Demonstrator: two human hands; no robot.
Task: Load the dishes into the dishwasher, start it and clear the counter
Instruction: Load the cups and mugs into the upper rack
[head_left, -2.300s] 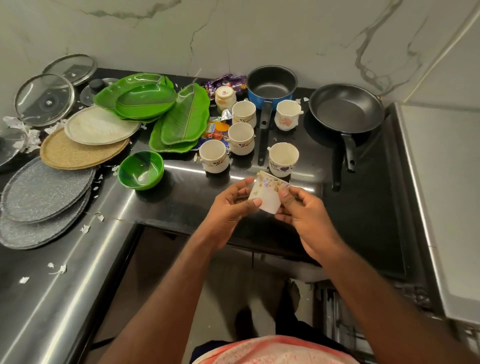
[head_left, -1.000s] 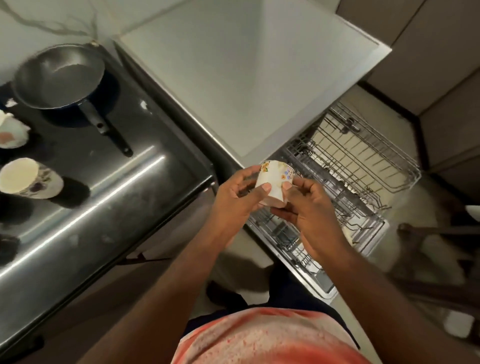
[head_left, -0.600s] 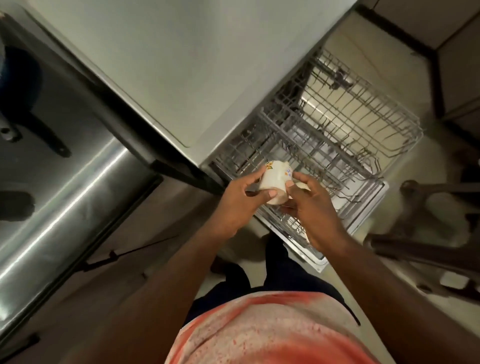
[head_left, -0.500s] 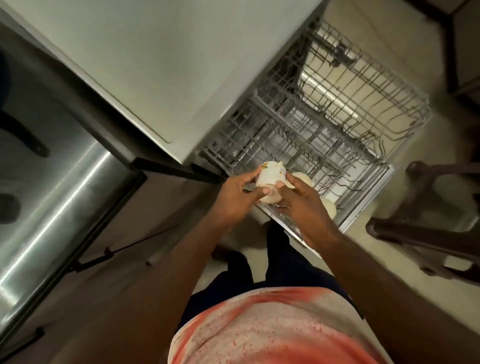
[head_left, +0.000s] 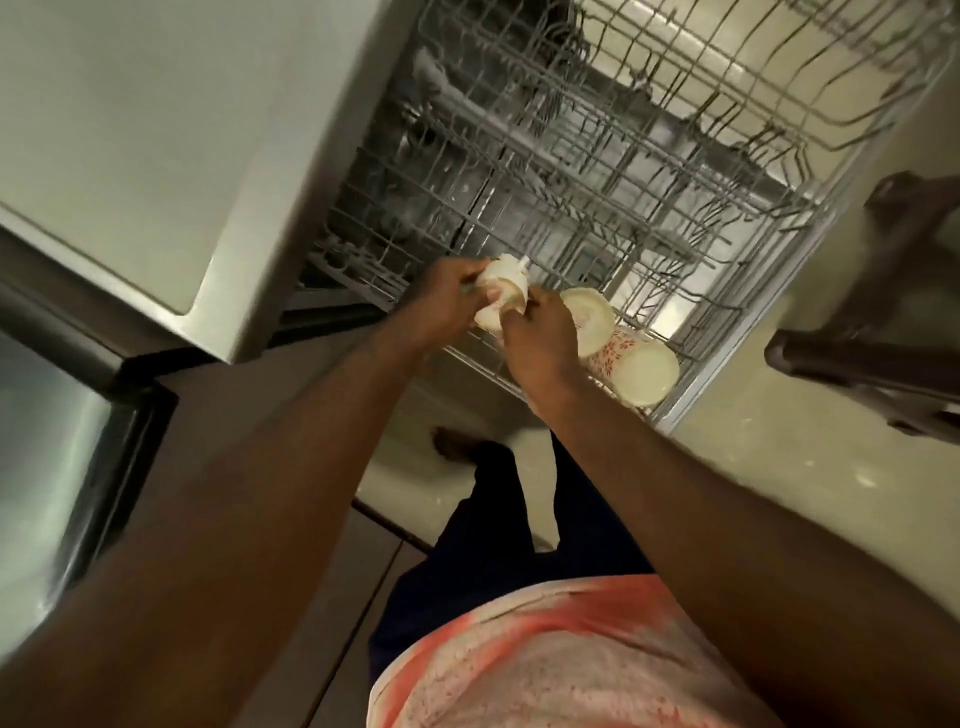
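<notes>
A small cream cup (head_left: 501, 293) with a floral print sits between both hands, just above the near edge of the pulled-out wire dishwasher rack (head_left: 727, 218). My left hand (head_left: 441, 304) grips the cup from the left. My right hand (head_left: 540, 343) pinches it from the right. Two more cups lie on their sides in the rack's near corner: a cream cup (head_left: 589, 319) beside my right hand and a red-patterned cup (head_left: 639, 366) to its right.
The white dishwasher top (head_left: 156, 130) fills the upper left, with the steel counter edge (head_left: 47, 441) at left. A dark wooden chair (head_left: 883, 332) stands right of the rack. Most of the rack holds no dishes. Pale floor lies below.
I turned from the counter to the dishwasher, carrying the cup. Both hands have lowered it to the rack's near edge, and two cups in the rack have come into view.
</notes>
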